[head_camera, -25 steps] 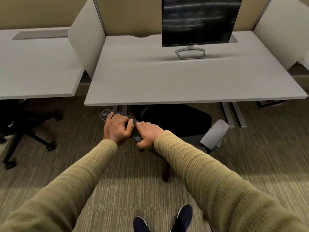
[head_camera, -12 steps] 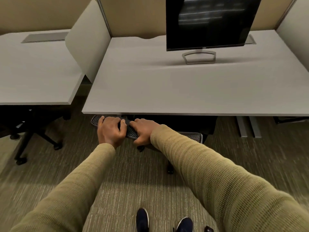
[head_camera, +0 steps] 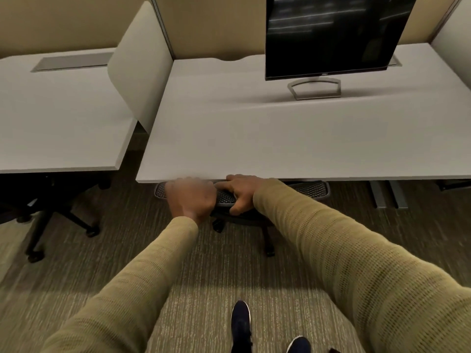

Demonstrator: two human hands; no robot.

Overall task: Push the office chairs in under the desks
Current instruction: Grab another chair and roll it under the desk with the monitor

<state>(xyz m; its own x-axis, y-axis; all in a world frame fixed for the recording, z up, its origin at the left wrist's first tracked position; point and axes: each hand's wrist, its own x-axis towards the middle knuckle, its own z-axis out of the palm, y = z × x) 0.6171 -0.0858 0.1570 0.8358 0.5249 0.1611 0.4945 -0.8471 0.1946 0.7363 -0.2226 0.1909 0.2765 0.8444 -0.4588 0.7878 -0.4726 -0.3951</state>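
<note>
A black mesh office chair (head_camera: pixel 312 190) sits almost wholly under the grey desk (head_camera: pixel 293 138). Only the top rim of its backrest and part of its wheeled base show past the desk's front edge. My left hand (head_camera: pixel 191 197) grips the left part of the backrest rim, slightly blurred. My right hand (head_camera: pixel 240 193) grips the rim just to its right, with the thumb underneath. Both hands touch the desk's front edge. A second black chair (head_camera: pixel 51 212) stands under the left desk (head_camera: pixel 63 118), its base legs showing.
A dark monitor (head_camera: pixel 331 34) on a silver stand occupies the back of the grey desk. A white divider panel (head_camera: pixel 142 72) separates the two desks. Grey desk legs (head_camera: pixel 387 194) stand at right. My shoes (head_camera: pixel 240 324) are on the striped carpet below.
The chair has rolled forward under the desk: its seat and armrest are now hidden, and both hands moved with the backrest up to the desk edge.
</note>
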